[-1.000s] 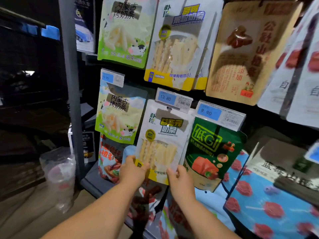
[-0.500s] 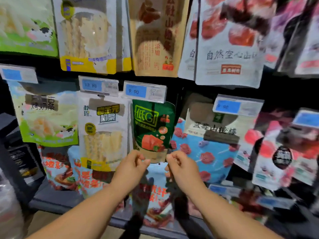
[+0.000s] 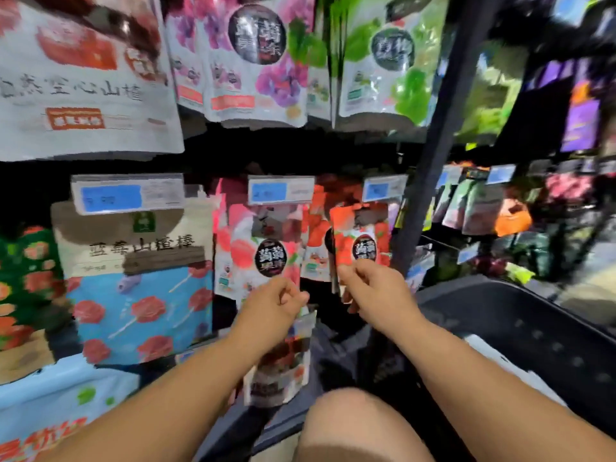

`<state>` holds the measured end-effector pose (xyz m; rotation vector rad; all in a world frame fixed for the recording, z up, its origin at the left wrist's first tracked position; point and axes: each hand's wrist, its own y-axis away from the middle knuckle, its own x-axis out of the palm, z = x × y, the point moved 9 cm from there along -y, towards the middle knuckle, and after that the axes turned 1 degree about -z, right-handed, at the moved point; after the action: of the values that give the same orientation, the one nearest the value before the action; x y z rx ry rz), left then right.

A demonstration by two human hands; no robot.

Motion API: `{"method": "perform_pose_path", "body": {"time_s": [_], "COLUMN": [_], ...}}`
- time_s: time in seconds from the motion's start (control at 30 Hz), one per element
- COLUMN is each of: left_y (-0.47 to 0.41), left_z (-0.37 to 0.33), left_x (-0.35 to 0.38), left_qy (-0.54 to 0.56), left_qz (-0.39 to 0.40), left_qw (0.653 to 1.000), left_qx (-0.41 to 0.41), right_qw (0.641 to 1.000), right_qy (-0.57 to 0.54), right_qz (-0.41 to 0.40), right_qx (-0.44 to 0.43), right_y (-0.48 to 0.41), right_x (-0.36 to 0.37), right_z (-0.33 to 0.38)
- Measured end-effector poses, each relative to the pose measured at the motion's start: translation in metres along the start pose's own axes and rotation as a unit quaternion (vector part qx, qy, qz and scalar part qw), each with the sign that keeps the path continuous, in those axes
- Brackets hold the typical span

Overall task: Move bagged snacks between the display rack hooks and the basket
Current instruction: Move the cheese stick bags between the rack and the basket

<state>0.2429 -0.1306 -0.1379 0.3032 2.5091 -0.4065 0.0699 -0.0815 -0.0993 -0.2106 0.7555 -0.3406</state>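
Observation:
Bagged snacks hang in rows on the display rack hooks. My left hand (image 3: 278, 303) is at the bottom edge of a pink fruit-snack bag (image 3: 263, 248), its curled fingers and thumb pinching the bag's lower right corner. My right hand (image 3: 375, 290) pinches the lower left corner of the red-orange bag (image 3: 358, 241) hanging beside it. The dark basket (image 3: 533, 331) sits low on the right, just past my right forearm. The frame is blurred by motion.
A blue-and-white hawthorn bag (image 3: 140, 288) hangs to the left, and another bag (image 3: 280, 371) hangs under my left hand. A dark rack upright (image 3: 430, 168) rises right of the red-orange bag. My bare knee (image 3: 353, 425) is at the bottom centre.
The view has swung right along the rack. My hands have left the green bag and are now at the pink and red-orange bags. The basket has come into view.

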Motion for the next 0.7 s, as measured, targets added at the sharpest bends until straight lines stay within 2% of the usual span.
{"method": "perform_pose_path", "body": {"time_s": [0.2,0.37,0.47,0.57,0.7], "left_y": [-0.02,-0.004,0.009,0.01,-0.002], "left_z": [-0.118,-0.188,-0.184,-0.167,-0.156], "left_x": [0.142,0.264,0.308,0.336,0.343], "left_qy": [0.004,0.015,-0.003,-0.1,-0.215], "left_qz": [0.145,0.271,0.298,0.331,0.326], "left_qw": [0.985,0.956,0.95,0.932,0.91], "left_qx": [0.098,0.111,0.091,0.106,0.137], "right_qw": [0.98,0.938,0.903,0.87,0.834], "right_qy": [0.079,0.098,0.089,0.051,-0.04], "right_qz": [-0.099,-0.108,-0.075,-0.055,-0.048], "right_qx": [0.155,0.315,0.415,0.487,0.548], "right_y": [0.033,0.089,0.121,0.148,0.17], "right_x": [-0.15,-0.225,-0.229,-0.219,-0.185], "right_z": [-0.148,-0.272,-0.33,-0.371,-0.399]}}
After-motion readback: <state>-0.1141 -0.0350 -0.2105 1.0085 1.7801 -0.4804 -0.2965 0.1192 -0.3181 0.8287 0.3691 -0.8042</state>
